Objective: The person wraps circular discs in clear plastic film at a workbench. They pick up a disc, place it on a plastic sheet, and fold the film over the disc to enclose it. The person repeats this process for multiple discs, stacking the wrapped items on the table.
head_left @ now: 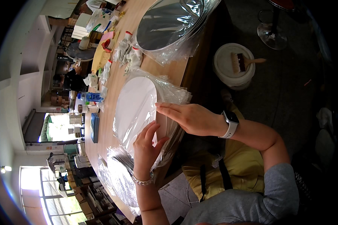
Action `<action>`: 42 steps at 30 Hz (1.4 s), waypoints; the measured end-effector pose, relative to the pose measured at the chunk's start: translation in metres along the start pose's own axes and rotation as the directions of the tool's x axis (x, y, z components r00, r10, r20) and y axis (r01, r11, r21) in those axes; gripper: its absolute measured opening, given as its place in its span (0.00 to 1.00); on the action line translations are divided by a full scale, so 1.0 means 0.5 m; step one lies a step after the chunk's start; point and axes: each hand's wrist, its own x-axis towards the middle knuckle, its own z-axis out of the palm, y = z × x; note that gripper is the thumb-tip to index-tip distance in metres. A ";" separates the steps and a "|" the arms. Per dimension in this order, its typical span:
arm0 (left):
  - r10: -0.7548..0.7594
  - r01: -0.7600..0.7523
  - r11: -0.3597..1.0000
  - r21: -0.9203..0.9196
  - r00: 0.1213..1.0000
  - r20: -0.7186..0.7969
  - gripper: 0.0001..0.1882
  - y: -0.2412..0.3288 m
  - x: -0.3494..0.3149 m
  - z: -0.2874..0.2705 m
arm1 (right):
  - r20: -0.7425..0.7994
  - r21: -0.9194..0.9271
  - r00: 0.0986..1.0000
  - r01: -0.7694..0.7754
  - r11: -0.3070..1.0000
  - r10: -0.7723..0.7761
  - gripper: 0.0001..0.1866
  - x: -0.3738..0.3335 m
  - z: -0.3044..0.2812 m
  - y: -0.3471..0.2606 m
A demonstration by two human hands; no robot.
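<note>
Wrapping step, apparently straightening the film: white disc (133, 101) under clear film (171, 90), near the table's (106, 135) front edge. Right hand (199, 119) straight-fingered, left hand (144, 148) loosely curled — pinch indeterminable — at its rim; next calls, seemingly, for even tension.

The worker's 2 bare hands sit close together, just apart. The right hand (199, 119) reaches across with its back showing, fingers nearly straight and side by side, its thumb hidden from me. Behind it, the right forearm (253, 135) runs to a sharply bent elbow (283, 144). The left hand (145, 146) curves its fingers gently, 1 thumb standing away from them, above a bare left forearm (148, 195).
</note>
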 end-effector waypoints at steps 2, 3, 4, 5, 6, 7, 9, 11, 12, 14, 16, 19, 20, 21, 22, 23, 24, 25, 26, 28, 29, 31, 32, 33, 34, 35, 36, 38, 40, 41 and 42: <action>-0.048 0.050 0.997 -0.064 0.999 0.021 0.23 0.005 0.000 -0.003 | -0.013 0.002 1.000 0.006 1.000 -0.006 0.24 0.000 0.001 0.001; -0.007 0.007 1.000 -0.023 1.000 -0.002 0.22 0.004 -0.001 -0.002 | -0.019 0.003 1.000 0.009 1.000 -0.009 0.24 0.000 0.002 0.002; 0.035 -0.034 0.999 0.019 0.999 -0.024 0.21 0.001 -0.002 0.000 | -0.025 0.004 1.000 0.012 1.000 -0.012 0.24 0.000 0.003 0.002; 0.078 -0.075 0.995 0.062 0.996 -0.044 0.21 -0.001 -0.002 0.000 | -0.023 0.009 1.000 0.008 1.000 -0.008 0.24 0.000 0.002 0.002; 0.092 -0.087 0.990 0.112 0.995 -0.040 0.20 0.001 -0.002 0.001 | -0.020 0.013 1.000 0.003 1.000 -0.003 0.24 0.000 0.002 0.001; 0.107 -0.100 0.982 0.161 0.994 -0.036 0.20 0.004 -0.003 0.002 | -0.016 0.017 1.000 -0.001 1.000 0.002 0.24 0.000 0.001 0.001; 0.101 -0.095 0.981 0.171 0.995 -0.025 0.18 0.009 -0.002 0.003 | 0.000 0.014 1.000 -0.016 1.000 0.016 0.24 0.001 0.001 0.001; 0.062 -0.061 0.994 0.093 0.998 -0.012 0.16 0.011 0.000 0.003 | 0.013 0.019 1.000 -0.028 0.999 0.028 0.24 0.001 0.000 -0.001; 0.071 -0.070 0.991 0.115 0.997 -0.004 0.16 0.009 0.002 0.003 | 0.017 0.023 0.999 -0.035 0.999 0.034 0.24 0.001 0.000 -0.001; 0.088 -0.089 0.984 0.157 0.996 0.011 0.18 0.005 0.004 0.000 | 0.013 0.028 0.999 -0.034 0.999 0.034 0.24 0.001 -0.001 -0.001; 0.061 -0.059 0.994 0.090 0.998 -0.013 0.19 -0.004 0.001 0.004 | -0.001 0.032 1.000 -0.017 0.999 0.017 0.24 0.002 0.000 -0.002; 0.045 -0.044 0.998 0.049 0.999 -0.011 0.20 -0.010 0.000 0.001 | 0.008 0.032 1.000 -0.019 0.999 0.018 0.25 0.002 -0.001 -0.002; 0.044 -0.044 0.998 0.046 0.999 -0.004 0.20 -0.011 0.001 0.000 | 0.005 0.031 1.000 -0.017 0.999 0.017 0.25 0.002 0.000 -0.002; 0.038 -0.038 0.999 0.024 0.999 0.010 0.19 -0.009 0.002 -0.002 | 0.003 0.029 1.000 -0.015 0.999 0.015 0.25 0.001 0.001 -0.001; 0.033 -0.033 0.999 0.002 0.999 0.023 0.18 -0.007 0.003 -0.006 | 0.001 0.027 1.000 -0.013 1.000 0.013 0.25 0.001 0.001 0.000; 0.028 -0.027 0.999 -0.020 0.999 0.037 0.18 -0.005 0.003 -0.007 | 0.007 0.028 1.000 -0.017 0.999 0.017 0.25 0.001 0.001 0.000; 0.043 -0.043 0.999 0.022 0.999 0.022 0.17 -0.007 0.002 -0.006 | 0.014 0.028 1.000 -0.020 0.999 0.020 0.25 0.001 0.000 0.000; 0.059 -0.059 0.996 0.064 0.998 0.008 0.17 -0.009 -0.001 -0.004 | 0.021 0.029 1.000 -0.023 0.999 0.023 0.25 0.002 0.000 0.000; 0.075 -0.074 0.992 0.106 0.997 -0.006 0.18 -0.010 -0.002 -0.003 | 0.001 0.027 1.000 -0.010 1.000 0.010 0.25 0.002 0.002 0.001; 0.093 -0.092 0.985 0.144 0.996 -0.004 0.19 0.000 -0.001 -0.004 | -0.042 0.023 0.999 0.019 1.000 -0.018 0.25 0.002 0.006 0.004; 0.102 -0.100 0.982 0.163 0.995 -0.003 0.19 0.003 -0.001 -0.005 | -0.030 0.031 1.000 0.009 0.999 -0.008 0.24 0.002 0.004 0.003; 0.113 -0.114 0.986 0.125 0.993 0.013 0.18 -0.001 0.004 -0.004 | -0.002 0.046 1.000 -0.014 0.999 0.014 0.24 0.003 -0.001 -0.001; 0.119 -0.120 0.987 0.107 0.993 0.020 0.18 -0.003 0.005 -0.003 | -0.001 0.048 1.000 -0.015 0.999 0.015 0.24 0.003 0.000 -0.001; 0.095 -0.097 0.991 0.097 0.995 0.025 0.18 -0.001 0.005 -0.004 | -0.001 0.050 1.000 -0.016 0.999 0.016 0.24 0.003 0.000 -0.001; 0.071 -0.073 0.993 0.088 0.997 0.030 0.18 0.002 0.005 -0.006 | -0.001 0.052 1.000 -0.017 0.998 0.017 0.24 0.003 0.000 -0.001; 0.046 -0.049 0.996 0.079 0.998 0.035 0.19 0.004 0.005 -0.007 | -0.008 0.051 1.000 -0.012 0.999 0.012 0.24 0.003 0.001 0.000; 0.056 -0.058 0.995 0.082 0.998 0.027 0.20 0.000 0.005 -0.006 | -0.016 0.048 1.000 -0.007 0.999 0.007 0.24 0.003 0.002 0.000; 0.075 -0.076 0.993 0.089 0.997 0.012 0.22 -0.010 0.005 -0.002 | -0.020 0.044 1.000 -0.004 0.999 0.005 0.24 0.003 0.002 0.000; 0.050 -0.052 0.996 0.077 0.998 0.027 0.21 -0.005 0.006 -0.005 | -0.014 0.040 1.000 -0.009 0.999 0.009 0.24 0.001 0.002 0.001; 0.038 -0.040 0.997 0.071 0.999 0.034 0.21 -0.003 0.006 -0.007 | -0.009 0.042 1.000 -0.012 0.999 0.012 0.24 0.001 0.002 0.001; 0.043 -0.045 0.997 0.067 0.999 0.031 0.21 -0.004 0.006 -0.007 | -0.005 0.044 1.000 -0.014 0.999 0.014 0.24 0.001 0.000 0.000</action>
